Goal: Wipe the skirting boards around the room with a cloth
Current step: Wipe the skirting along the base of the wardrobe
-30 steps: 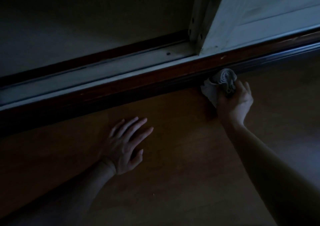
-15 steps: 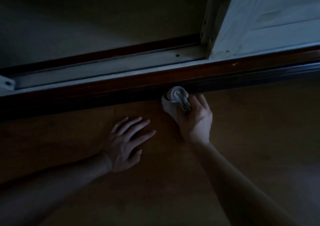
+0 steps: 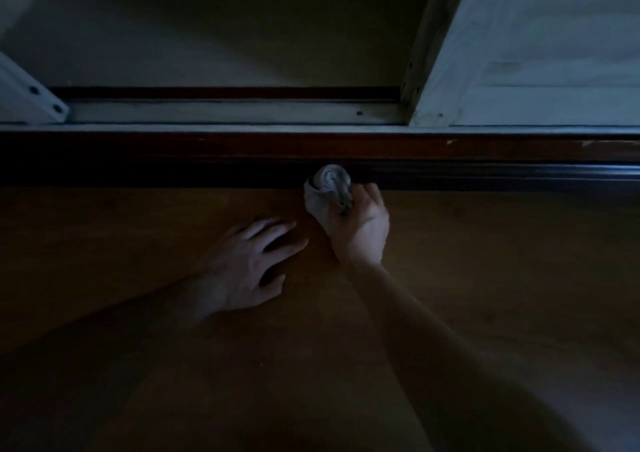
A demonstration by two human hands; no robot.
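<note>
Most of this dim room, seen from where I stand, is a broad brown wooden floor (image 3: 485,295), and it runs right up to the foot of a long dark reddish-brown skirting board (image 3: 173,153) that lies straight across from left to right. Above the skirting board rises a plain pale wall surface (image 3: 225,35), deep in shadow. Above the board's right-hand stretch stands a whitish painted wooden panel (image 3: 554,70), its narrow upright edge dotted with small dark holes. Along the top of the skirting board lies a pale grey metal track (image 3: 225,112), with a thin dark red strip just behind it. Above the far left end of the board, a white angled bracket with two dark holes (image 3: 31,98) juts into sight. Two bare forearms reach across the floor toward the skirting board from below. The left hand (image 3: 249,268) lies palm down on the floor a little short of the board. Its fingers are straight and spread and hold nothing, and the fingertips point up and to the right. The right hand (image 3: 360,233) sits just beside it and closer to the board, its fingers curled tight round a bunched light grey cloth (image 3: 329,188). The rolled end of the cloth pokes out of the top of that fist and meets the lower, darkest face of the skirting board, near the middle of its length. A few small pale chips (image 3: 450,142) show on the board's upper edge, off to the right of the cloth.
</note>
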